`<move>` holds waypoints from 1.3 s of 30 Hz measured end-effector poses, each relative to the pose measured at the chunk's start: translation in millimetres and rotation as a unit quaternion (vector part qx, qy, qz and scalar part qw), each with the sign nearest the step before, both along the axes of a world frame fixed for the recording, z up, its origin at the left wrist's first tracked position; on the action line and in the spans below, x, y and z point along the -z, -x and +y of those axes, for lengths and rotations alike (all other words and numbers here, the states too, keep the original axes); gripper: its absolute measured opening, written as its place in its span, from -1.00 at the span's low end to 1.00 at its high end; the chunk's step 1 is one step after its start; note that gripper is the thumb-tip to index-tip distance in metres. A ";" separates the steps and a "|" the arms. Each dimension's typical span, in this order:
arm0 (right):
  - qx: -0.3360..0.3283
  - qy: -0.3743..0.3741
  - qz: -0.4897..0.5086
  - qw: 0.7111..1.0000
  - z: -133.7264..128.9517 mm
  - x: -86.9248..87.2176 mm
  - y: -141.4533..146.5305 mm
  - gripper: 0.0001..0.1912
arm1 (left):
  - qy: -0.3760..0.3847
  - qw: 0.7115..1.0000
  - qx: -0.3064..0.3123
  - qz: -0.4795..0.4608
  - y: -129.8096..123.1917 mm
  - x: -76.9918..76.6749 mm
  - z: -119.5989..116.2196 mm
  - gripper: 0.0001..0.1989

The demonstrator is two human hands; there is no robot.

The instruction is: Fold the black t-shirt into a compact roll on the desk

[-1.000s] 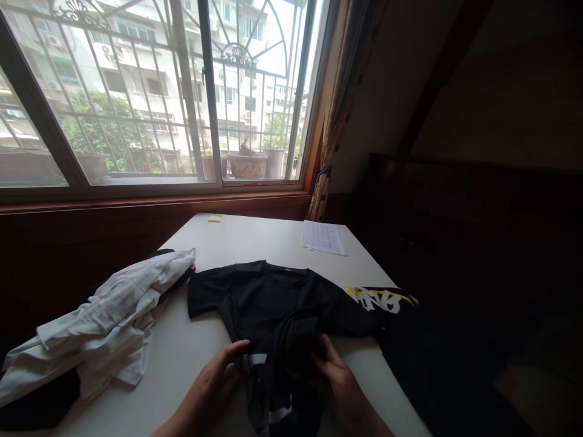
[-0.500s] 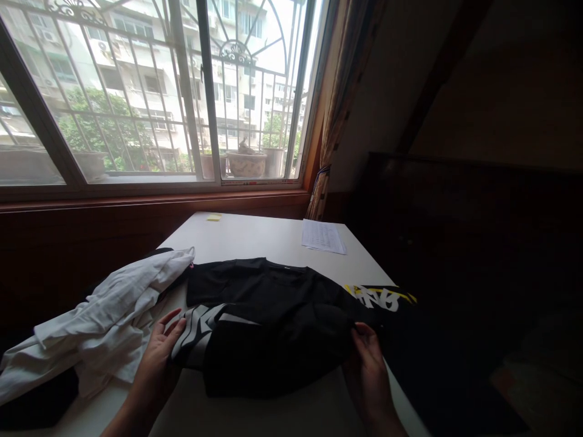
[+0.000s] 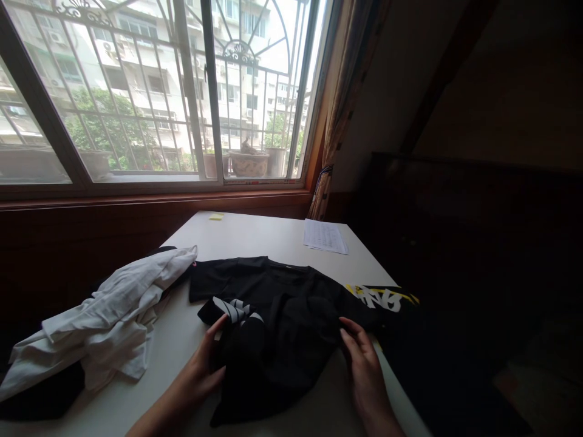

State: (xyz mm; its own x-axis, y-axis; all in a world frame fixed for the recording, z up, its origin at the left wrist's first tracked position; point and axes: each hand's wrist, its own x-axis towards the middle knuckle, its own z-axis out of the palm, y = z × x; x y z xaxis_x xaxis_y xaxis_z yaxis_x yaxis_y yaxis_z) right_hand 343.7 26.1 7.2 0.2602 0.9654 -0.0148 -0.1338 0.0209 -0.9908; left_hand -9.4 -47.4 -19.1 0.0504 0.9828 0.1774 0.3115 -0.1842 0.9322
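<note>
- Left hand (image 3: 203, 370): fingers curled loosely onto the left edge of the black T-shirt (image 3: 277, 315), thumb near the white print (image 3: 234, 309). It looks like a light pinch on the cloth; how firmly it closes I cannot tell.
- Right hand (image 3: 364, 364): fingers extended and close together, tips laid on the shirt's right edge at about 3 o'clock from the garment's middle. Pressing or pinching the fold rather than gripping; no full closure visible.
- The shirt lies across the near middle of the white worktop (image 3: 255, 233), neck toward 12 o'clock, lower part bunched and doubled over between the two hands.
- Handling judgement: thin knit, light, wholly limp. It will sag and crease wherever unsupported, and slides readily on the smooth top. Best taken at edges, hem or shoulder seams, both hands well apart, so the panel stays taut.
- At 9 o'clock, just beside the sleeve: a rumpled heap of white clothing (image 3: 104, 325) over something dark.
- At 3 o'clock: dark fabric with yellow-white lettering (image 3: 382, 297), touching the shirt.
- At 12 to 1 o'clock, well apart: printed sheet (image 3: 324, 237); yellow note (image 3: 215, 216) near the window (image 3: 150, 91).
</note>
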 end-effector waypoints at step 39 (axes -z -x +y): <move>-0.358 0.035 -0.112 0.926 -47.4 -19.7 18.6 0.01 | -0.105 0.967 -0.207 0.107 -17.3 3.0 -82.8 -0.39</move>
State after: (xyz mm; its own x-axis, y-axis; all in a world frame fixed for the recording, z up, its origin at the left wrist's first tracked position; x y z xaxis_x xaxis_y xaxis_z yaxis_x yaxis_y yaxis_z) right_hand 325.1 -21.3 26.9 -0.4425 0.8904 -0.1067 0.1197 -0.0592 -0.9910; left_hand 7.9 -130.2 -22.1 -0.2825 0.8700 0.4041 0.5806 -0.1802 0.7940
